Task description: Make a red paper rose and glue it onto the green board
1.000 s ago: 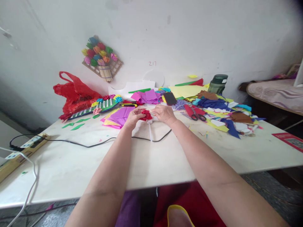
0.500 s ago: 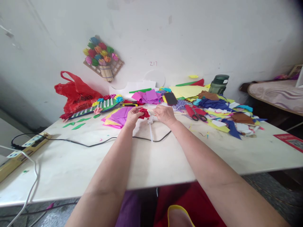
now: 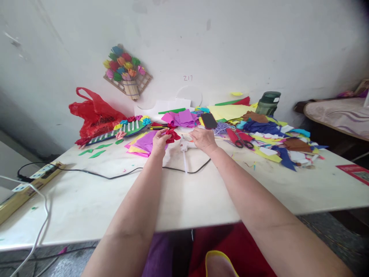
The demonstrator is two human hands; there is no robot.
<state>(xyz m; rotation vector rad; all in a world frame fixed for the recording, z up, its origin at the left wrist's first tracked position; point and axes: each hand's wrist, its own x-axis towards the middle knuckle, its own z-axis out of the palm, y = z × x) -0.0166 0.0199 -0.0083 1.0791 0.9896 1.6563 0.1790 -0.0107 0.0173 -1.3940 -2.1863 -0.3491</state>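
a: we note the left hand (image 3: 159, 141) pinched shut on a red paper flower (image 3: 172, 135), held just above the table (image 3: 184, 192), beside the purple paper sheets (image 3: 147, 141).

b: and the right hand (image 3: 203, 138)?

a: fingers curled down near the white glue gun (image 3: 183, 148); we cannot tell whether it grips anything.

b: surroundings?

a: black cord (image 3: 115, 176) runs across the table. scissors (image 3: 241, 141) lie right of the right hand among coloured scraps; a phone (image 3: 208, 120) sits behind, a red bag (image 3: 93, 115) far left.

"217" in red, handwritten on wall (image 3: 230, 46) — bag (image 3: 96, 117) print, red card (image 3: 356, 172) txt unreadable
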